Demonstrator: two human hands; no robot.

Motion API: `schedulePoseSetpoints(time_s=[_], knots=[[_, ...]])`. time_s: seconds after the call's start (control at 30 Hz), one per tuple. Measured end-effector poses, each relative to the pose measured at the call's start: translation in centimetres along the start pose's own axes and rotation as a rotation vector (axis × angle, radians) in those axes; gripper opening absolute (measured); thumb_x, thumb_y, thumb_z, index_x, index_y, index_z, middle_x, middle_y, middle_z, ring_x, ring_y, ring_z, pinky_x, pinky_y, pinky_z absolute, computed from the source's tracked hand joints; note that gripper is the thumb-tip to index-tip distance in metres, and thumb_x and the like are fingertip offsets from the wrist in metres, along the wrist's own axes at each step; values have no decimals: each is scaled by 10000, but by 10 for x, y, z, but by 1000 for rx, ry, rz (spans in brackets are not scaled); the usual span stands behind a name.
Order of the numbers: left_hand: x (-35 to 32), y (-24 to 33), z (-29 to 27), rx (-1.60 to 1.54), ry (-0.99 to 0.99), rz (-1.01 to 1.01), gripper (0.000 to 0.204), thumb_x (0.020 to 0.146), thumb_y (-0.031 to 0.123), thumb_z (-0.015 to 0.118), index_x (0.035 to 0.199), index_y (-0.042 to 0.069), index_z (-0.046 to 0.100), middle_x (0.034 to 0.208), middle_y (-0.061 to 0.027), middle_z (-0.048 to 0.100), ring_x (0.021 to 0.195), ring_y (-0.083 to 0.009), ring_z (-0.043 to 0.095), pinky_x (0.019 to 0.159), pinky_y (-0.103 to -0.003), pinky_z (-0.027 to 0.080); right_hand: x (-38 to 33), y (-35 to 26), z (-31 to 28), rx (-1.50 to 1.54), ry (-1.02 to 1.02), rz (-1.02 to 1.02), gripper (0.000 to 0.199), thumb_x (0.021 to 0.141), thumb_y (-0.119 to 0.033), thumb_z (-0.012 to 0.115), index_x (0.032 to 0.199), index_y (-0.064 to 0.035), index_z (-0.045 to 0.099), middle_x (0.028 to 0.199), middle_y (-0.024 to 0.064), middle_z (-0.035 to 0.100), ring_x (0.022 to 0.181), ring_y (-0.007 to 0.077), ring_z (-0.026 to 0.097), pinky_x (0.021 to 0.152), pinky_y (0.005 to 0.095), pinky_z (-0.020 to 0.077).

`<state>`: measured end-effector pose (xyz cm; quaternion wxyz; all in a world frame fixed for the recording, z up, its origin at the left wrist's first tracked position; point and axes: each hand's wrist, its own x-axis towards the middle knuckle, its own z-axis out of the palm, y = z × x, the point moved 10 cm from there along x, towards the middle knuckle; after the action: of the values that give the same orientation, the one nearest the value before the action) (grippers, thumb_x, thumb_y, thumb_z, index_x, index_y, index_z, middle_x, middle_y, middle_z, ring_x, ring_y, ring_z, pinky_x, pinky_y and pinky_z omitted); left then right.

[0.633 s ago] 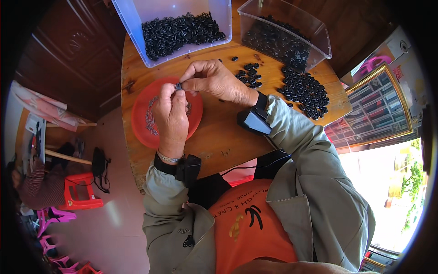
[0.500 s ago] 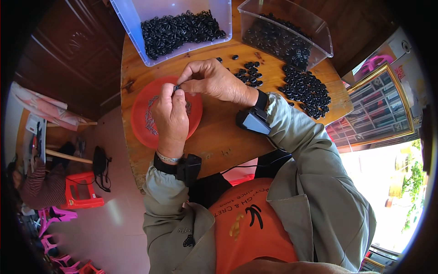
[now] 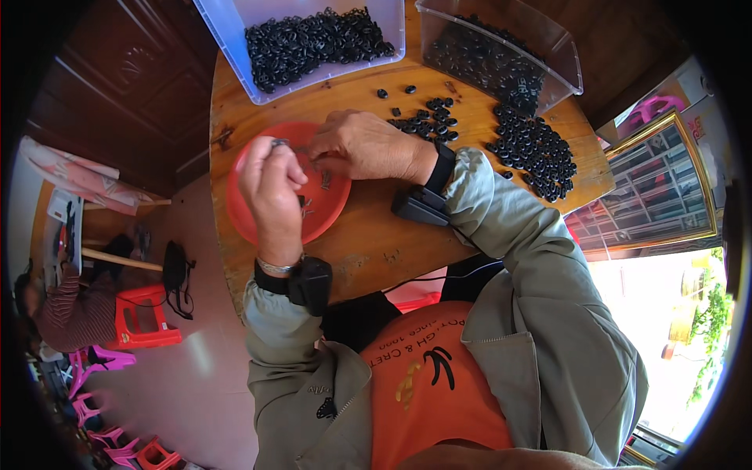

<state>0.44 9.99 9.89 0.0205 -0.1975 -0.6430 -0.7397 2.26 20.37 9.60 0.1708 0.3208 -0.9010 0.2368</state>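
Observation:
My left hand (image 3: 270, 188) is raised over the left part of an orange-red plastic dish (image 3: 243, 215). Its fingers are curled, slightly blurred, with a small dark piece (image 3: 278, 143) showing at the fingertips. Below the curled fingers, a black bit (image 3: 301, 201) peeks out beside thin grey metal pieces (image 3: 325, 178) in the dish. My right hand (image 3: 364, 146) reaches over the dish's right rim, fingers bent down and together toward the metal pieces. What those fingertips pinch, if anything, is hidden.
On the wooden table (image 3: 368, 258), loose black oval parts (image 3: 536, 153) lie in a large heap, with a smaller group (image 3: 431, 119) beside my right wrist. A whitish bin (image 3: 258, 82) and a clear bin (image 3: 576, 82), both holding black parts, stand behind. Red stool (image 3: 145, 337) at left.
My hands have come apart from the shared small black piece. The left has drawn back leftward and turned; the right has dropped toward the dish's right side.

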Motion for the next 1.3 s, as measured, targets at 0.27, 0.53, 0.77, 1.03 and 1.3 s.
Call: schedulePoseSetpoints(time_s=[0.27,0.53,0.77,1.03,1.3], knots=[[10,4,-35,-101,165,-21,169,867,137,458,728,47,494,607,-12,466,539,-102,464,523,-229,360,-11,12,2,-127,-101,-31,158,750,-145,657,901,-106,681,799,74,637,819,304,593,730,407,494],[9,2,-35,-70,190,-20,177,870,152,456,729,54,502,604,-10,462,529,-105,482,511,-226,365,-1,21,0,-181,-127,114,130,772,-151,622,888,-111,664,807,73,640,844,303,607,704,422,497],[11,1,-36,-65,153,-19,190,874,160,457,720,57,497,605,-8,461,532,-105,485,507,-226,366,16,27,6,-221,-104,122,129,802,-192,599,864,-112,678,834,88,653,860,316,616,716,426,497],[10,2,-36,-74,183,-9,194,872,158,476,705,61,495,612,-9,465,524,-97,470,503,-226,375,29,27,45,-244,-315,171,173,786,-231,607,851,-94,690,829,129,670,807,334,637,714,445,506],[10,0,-34,-93,172,-15,206,874,151,476,689,62,490,620,-5,468,523,-82,454,501,-221,373,39,6,57,-470,-322,87,139,736,-184,605,769,-85,696,802,107,679,801,286,659,693,381,524]])
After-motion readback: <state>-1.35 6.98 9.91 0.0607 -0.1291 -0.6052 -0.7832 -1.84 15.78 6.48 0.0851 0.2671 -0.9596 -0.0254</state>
